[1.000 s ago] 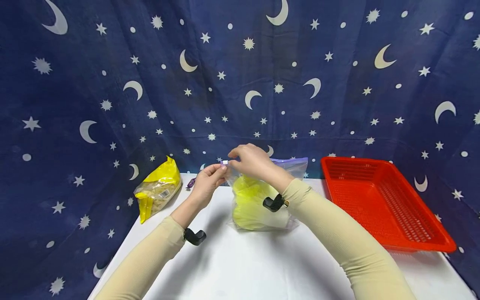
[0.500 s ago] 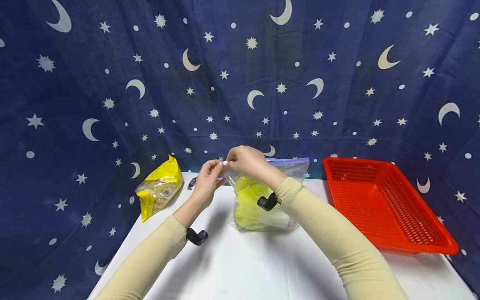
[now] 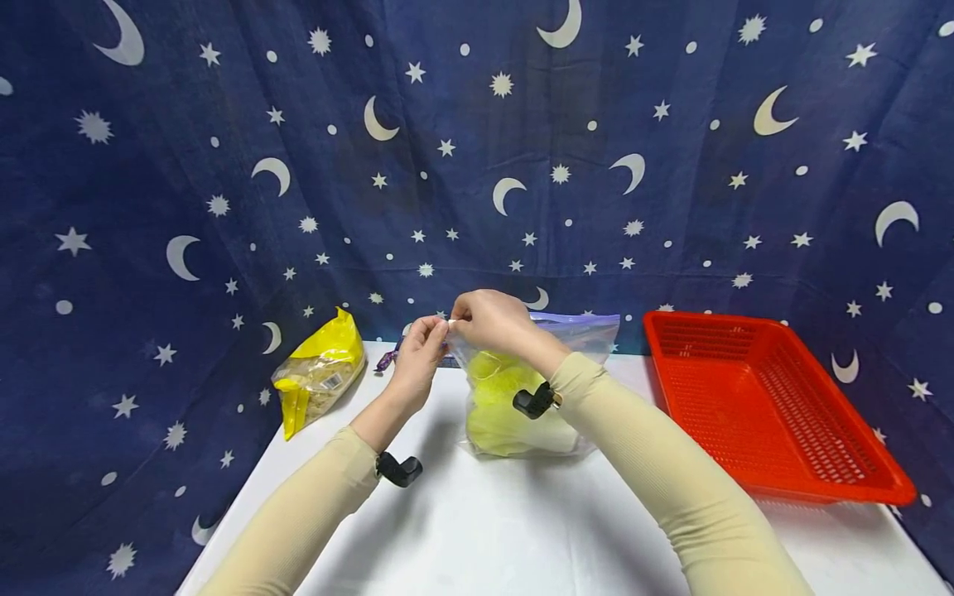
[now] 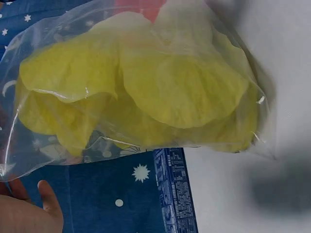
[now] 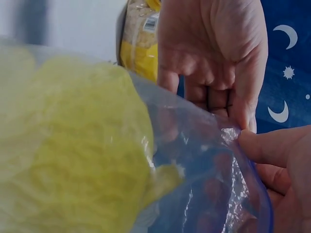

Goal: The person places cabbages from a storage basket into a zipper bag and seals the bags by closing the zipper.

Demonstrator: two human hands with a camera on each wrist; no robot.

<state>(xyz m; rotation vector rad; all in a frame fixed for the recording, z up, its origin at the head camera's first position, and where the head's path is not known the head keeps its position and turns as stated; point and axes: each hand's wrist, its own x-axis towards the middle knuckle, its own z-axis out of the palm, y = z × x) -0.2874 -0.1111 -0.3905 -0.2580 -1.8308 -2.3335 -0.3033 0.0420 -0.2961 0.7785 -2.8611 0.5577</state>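
A clear zip bag [image 3: 592, 338] with a purple top strip stands upright on the white table. Pale yellow-green cabbage leaves [image 3: 498, 414] fill it, and they show large through the plastic in the left wrist view. At the bag's upper left corner my left hand [image 3: 417, 360] pinches the end of the strip between thumb and fingers. Right beside it, my right hand [image 3: 493, 321] pinches the same corner, at a small white piece largely covered by the fingertips. In the right wrist view, the right thumb [image 5: 269, 145] lies on the strip, against the left hand's fingertips.
A yellow bag of dry food [image 3: 320, 377] leans at the table's left edge. Near it lies a small purple-wrapped piece [image 3: 386, 361]. A blue printed box [image 4: 176, 191] is behind the zip bag. On the right stands a red plastic basket [image 3: 734, 406].
My left hand has moved slightly right and up, closer to the right hand. My right hand shifted a little left, then stayed almost still. The white piece shows less between the fingers.
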